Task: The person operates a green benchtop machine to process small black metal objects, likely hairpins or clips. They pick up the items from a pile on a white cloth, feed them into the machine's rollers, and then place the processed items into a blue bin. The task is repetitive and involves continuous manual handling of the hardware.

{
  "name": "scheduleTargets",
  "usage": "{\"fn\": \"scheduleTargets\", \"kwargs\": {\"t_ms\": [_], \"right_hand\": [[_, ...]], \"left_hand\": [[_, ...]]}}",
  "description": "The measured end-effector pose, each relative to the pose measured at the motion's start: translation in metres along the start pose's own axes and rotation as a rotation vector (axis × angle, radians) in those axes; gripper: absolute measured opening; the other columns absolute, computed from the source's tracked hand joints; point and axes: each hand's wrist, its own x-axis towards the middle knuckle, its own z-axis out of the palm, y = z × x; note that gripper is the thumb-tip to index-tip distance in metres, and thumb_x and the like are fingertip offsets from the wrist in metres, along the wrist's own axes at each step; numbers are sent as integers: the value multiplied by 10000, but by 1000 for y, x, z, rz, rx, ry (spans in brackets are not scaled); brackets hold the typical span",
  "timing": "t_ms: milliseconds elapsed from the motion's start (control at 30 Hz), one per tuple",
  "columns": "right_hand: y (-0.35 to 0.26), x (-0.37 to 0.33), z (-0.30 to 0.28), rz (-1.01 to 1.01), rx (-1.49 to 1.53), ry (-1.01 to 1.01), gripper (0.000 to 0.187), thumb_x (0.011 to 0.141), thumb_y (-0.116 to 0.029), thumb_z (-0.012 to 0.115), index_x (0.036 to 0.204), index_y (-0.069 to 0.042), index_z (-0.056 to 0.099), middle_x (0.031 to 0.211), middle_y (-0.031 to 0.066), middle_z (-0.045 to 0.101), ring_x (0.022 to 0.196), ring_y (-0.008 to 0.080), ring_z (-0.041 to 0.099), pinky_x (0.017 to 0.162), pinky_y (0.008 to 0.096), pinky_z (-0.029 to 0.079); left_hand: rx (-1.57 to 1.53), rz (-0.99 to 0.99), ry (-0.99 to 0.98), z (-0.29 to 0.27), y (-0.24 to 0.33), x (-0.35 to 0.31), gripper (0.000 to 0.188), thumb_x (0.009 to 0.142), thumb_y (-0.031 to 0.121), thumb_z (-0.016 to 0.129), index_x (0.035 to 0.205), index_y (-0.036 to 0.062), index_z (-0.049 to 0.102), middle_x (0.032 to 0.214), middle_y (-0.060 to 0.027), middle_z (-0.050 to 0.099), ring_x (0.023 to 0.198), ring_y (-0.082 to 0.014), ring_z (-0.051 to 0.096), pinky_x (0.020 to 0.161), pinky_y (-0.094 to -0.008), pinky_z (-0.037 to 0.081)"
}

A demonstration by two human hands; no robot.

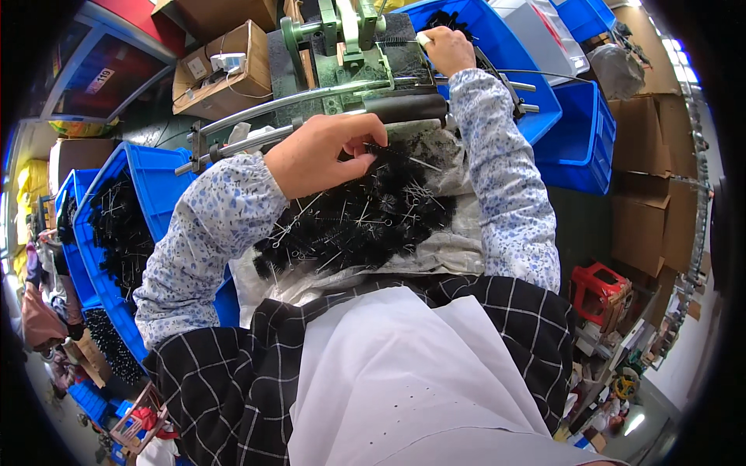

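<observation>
Dozens of black wire-stemmed brushes point(373, 213) lie heaped on a white sheet point(460, 242) before you. Your left hand point(322, 154) appears to have its grip pinched on one at the pile's upper edge; your right hand's point(451, 53) grip, at the machine point(348, 58), is unclear. Probably mid-feeding, you'd next need a lift clear of the metal rails point(291, 109), with blue bins point(575, 151) flanking both sides.
</observation>
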Motion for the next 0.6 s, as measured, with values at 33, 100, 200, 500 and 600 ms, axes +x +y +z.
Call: {"fn": "scheduleTargets", "kwargs": {"t_ms": [33, 100, 200, 500, 600], "right_hand": [[2, 1, -1, -39, -38, -33, 230, 832, -226, 502, 985, -218, 672, 941, 83, 650, 911, 281, 606, 805, 406, 479], [7, 3, -3, -116, -115, -98, 253, 842, -200, 480, 1020, -223, 658, 965, 86, 645, 917, 277, 611, 807, 400, 481], [19, 6, -25, -76, -207, -58, 243, 847, -180, 478, 1008, -232, 653, 941, 65, 649, 911, 249, 621, 786, 373, 497], [-63, -94, -98, -179, 596, -527, 318, 853, -280, 563, 1118, -105, 573, 909, 149, 638, 799, 289, 614, 708, 371, 484], [-62, -95, -78, -211, 618, -328, 300, 837, -255, 570, 1093, -100, 583, 937, 168, 625, 845, 335, 604, 715, 396, 480]], "left_hand": [[-1, -11, -11, 1, 1, 4, 192, 770, 50, 610, 956, 49, 561, 814, -60, 598, 738, -149, 592, 629, -279, 480], [19, 12, -9, 4, 4, 9, 183, 767, 54, 611, 941, 49, 553, 799, -53, 595, 726, -137, 588, 587, -265, 473], [50, -18, 6, 6, -2, 11, 186, 756, 48, 618, 928, 45, 546, 799, -50, 593, 719, -134, 590, 598, -261, 471], [-121, -176, 335, 22, -34, 36, 245, 788, 44, 620, 1012, 24, 524, 917, -83, 622, 823, -137, 617, 732, -268, 486], [-132, -156, 395, 19, -33, 34, 337, 793, 80, 636, 1091, 32, 488, 1012, -116, 591, 846, -153, 602, 755, -292, 485]]}}
